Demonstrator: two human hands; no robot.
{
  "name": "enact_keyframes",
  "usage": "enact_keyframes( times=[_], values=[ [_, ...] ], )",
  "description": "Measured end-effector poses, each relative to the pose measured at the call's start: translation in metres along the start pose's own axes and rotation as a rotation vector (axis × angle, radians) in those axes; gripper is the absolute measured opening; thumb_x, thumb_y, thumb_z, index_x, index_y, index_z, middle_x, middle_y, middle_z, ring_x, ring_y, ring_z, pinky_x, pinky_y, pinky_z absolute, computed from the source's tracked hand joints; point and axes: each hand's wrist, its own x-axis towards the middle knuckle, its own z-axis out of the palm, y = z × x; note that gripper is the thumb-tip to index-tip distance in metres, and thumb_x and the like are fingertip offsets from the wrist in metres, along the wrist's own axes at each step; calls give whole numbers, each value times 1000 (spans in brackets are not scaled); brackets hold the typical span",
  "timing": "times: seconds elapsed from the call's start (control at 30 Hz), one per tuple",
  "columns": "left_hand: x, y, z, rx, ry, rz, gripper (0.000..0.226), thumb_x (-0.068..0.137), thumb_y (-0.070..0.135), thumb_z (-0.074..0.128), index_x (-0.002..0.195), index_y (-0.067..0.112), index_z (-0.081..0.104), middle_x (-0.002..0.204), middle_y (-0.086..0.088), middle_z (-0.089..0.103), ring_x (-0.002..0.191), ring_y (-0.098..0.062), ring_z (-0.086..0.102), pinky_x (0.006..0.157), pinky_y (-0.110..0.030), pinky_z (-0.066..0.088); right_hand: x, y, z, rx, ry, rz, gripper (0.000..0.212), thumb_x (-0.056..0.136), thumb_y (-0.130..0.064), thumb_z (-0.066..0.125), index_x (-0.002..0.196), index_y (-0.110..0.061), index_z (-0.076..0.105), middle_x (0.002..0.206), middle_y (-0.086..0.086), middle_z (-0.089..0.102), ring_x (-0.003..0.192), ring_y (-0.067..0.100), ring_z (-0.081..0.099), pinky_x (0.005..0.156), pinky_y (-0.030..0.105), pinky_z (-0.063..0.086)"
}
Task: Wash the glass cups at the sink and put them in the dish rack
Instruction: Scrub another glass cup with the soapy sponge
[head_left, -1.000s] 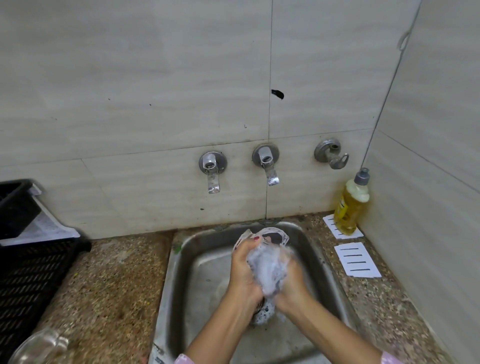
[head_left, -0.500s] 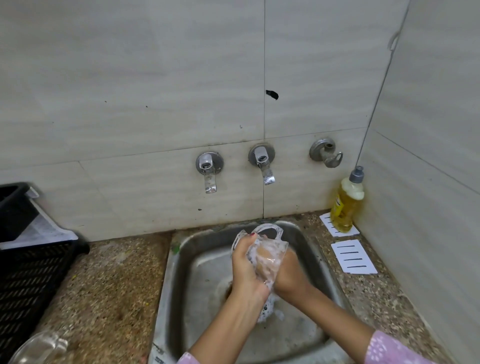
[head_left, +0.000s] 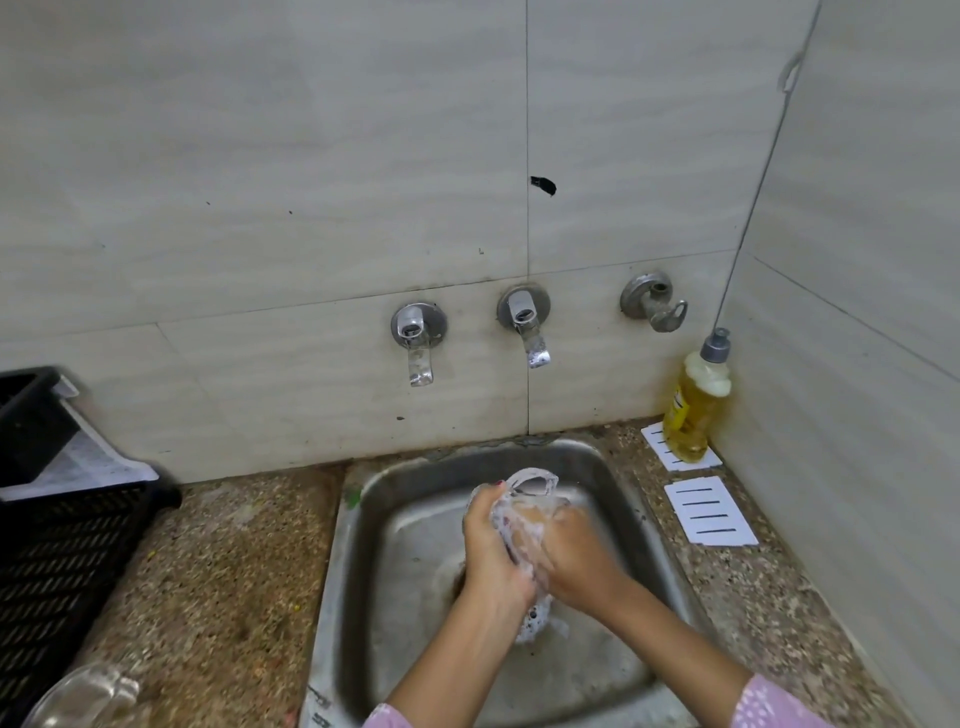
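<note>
Scrubbing a glass cup above the steel sink, a person works at a tiled corner, as seen from the head camera. The left hand wraps its fingers round the cup's near side. The right hand clasps it from the other side, skin showing through the wet glass. Whether those fingers reach inside the cup cannot be told. The cup's handle pokes up between the hands, towards the back wall.

A second ago the cup was buried in thick white lather. Now the foam has thinned to a film and the glass is see-through again, while both hands have kept their hold over the drain. That suggests the soaping is about done. No water runs from the wall taps, so rinsing looks like the next job, and slick glass will want a firm hold.

A second glass cup lies on the speckled stone desk at the lower left, near the black plastic dish rack; no washed cup can be made out in the rack. A yellow dish-soap bottle stands in the right corner beside slotted white cards.
</note>
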Motion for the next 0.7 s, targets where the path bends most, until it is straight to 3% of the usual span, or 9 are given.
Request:
enact_keyframes(
  times=[0.13,0.2,0.27,0.37,0.43,0.53,0.63,0.7],
  values=[
    [10,10,-3,-9,73,-31,39,87,37,50,85,0,64,66,-17,65,62,-30,62,68,-35,48,5,8,6,239,88,194,32,85,-21,41,68,-5,62,66,2,63,60,11,55,59,29,43],
    [16,12,-2,-1,160,2,44,85,40,56,99,0,65,81,-19,70,71,-31,68,72,-37,53,6,1,8,577,193,353,33,88,-20,43,59,-7,54,56,0,56,54,8,51,55,26,37],
    [23,10,-4,-2,255,47,55,75,42,68,114,3,63,102,-20,69,89,-36,68,79,-46,55,6,1,8,999,278,534,34,89,-13,46,63,3,61,58,12,64,62,20,63,59,25,43],
    [25,7,-8,24,330,62,57,70,41,75,114,7,62,108,-19,66,91,-37,67,75,-49,56,2,7,2,1474,157,648,17,71,-12,60,76,2,68,72,13,69,71,22,66,66,27,53],
    [25,8,-9,6,331,46,61,68,40,77,116,8,58,115,-18,62,96,-36,64,74,-44,55,-2,13,-4,1587,64,671,33,59,-4,62,90,6,63,78,17,67,71,24,64,67,31,54],
    [39,4,-17,23,261,-15,92,44,43,84,124,9,55,123,-19,59,105,-39,61,81,-54,53,-9,30,-8,1637,94,786,44,58,4,58,102,6,62,83,20,64,74,28,61,71,36,53],
    [37,7,-15,13,284,-72,71,67,46,73,127,12,54,124,-17,59,108,-38,59,73,-50,54,-18,47,-22,1656,200,877,46,62,9,55,105,-5,60,84,17,62,70,25,57,65,36,49],
    [38,6,-13,7,296,-81,57,82,47,60,127,12,54,125,-15,58,107,-34,58,67,-42,51,-23,63,-30,1718,339,906,51,54,7,66,102,-10,61,88,17,61,73,24,54,61,35,50]
  ],
)
